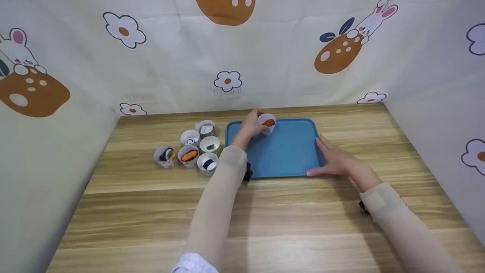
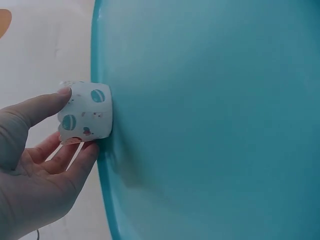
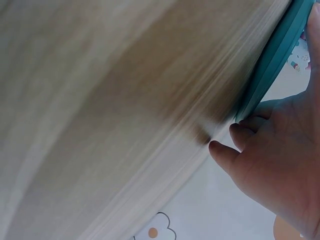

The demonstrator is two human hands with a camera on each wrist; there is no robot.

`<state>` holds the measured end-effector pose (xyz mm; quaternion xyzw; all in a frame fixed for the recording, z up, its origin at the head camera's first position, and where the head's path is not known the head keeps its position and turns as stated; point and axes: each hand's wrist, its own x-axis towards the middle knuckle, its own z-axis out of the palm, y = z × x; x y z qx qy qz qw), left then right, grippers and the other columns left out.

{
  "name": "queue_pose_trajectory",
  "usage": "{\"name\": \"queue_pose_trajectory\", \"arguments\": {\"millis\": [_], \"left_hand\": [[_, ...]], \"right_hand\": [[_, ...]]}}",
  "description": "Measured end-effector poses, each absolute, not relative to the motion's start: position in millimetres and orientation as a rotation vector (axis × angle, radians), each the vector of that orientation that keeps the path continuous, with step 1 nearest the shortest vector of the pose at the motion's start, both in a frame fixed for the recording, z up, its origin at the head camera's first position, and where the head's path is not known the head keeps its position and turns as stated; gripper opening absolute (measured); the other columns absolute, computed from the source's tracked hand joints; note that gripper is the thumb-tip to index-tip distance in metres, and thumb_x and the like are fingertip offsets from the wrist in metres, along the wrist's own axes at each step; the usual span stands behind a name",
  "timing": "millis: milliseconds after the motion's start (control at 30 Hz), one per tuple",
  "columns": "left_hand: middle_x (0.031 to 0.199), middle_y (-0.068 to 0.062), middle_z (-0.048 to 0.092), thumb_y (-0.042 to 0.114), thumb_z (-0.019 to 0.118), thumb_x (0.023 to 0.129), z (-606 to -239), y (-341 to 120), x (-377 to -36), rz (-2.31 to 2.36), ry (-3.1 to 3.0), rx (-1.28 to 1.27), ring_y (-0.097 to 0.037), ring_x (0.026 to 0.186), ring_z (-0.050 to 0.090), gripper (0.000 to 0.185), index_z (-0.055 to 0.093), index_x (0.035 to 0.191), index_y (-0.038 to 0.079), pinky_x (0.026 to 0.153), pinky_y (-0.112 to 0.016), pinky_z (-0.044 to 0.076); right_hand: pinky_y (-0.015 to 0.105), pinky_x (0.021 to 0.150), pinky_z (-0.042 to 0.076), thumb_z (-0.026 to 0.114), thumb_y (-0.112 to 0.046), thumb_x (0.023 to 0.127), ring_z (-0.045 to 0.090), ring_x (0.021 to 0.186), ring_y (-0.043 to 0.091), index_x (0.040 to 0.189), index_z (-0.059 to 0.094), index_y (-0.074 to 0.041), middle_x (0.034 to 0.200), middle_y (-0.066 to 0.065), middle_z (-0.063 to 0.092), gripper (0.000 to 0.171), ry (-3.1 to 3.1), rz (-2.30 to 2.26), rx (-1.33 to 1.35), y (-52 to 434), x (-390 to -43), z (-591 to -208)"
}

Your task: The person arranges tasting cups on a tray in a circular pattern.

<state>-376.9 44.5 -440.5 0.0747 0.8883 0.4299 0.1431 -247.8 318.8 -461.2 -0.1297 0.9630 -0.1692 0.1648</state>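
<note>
1. Paper cup (image 1: 268, 123), white with dots, holding an orange-topped piece; sits at the far left corner of the blue tray (image 1: 288, 159).
2. Left hand (image 1: 250, 127): grip pinching the paper cup's wall between thumb and fingers.
3. Right hand (image 1: 335, 159): fingers straight, pressed against the tray's right rim.
4. Six more filled cups (image 1: 191, 149), clustered on the bench (image 1: 151, 212) left of the tray.

Tabletop (image 1: 159, 212): light wood-grain laminate, enclosed at the back and both sides by cartoon-print cloth. Lying directly on it: one blue rectangular tray (image 1: 288, 159), right of centre toward the back; and six white paper cups (image 1: 191, 146) with toy sushi pieces inside, clustered just left of the tray, some touching one another.
</note>
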Motion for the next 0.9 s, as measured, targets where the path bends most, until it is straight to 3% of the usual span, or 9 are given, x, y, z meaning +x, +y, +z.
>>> {"name": "queue_pose_trajectory", "arguments": {"millis": [900], "left_hand": [[0.143, -0.011, 0.054, 0.007, 0.07, 0.091, -414.3, 28.3, -372.9, 1.348, 2.56, 0.372, -0.026, 0.132, 0.053, 0.054, 0.048, 0.141, 0.006, 0.109, -0.038, 0.047]], "right_hand": [[0.061, 0.121, 0.015, 0.073, -0.068, 0.076, 0.005, 0.151, 0.049, 0.155, 0.005, 0.009, 0.164, 0.03, -0.003, 0.13, 2.751, -0.502, -0.404, 319.8, -246.8, -461.7]]}}
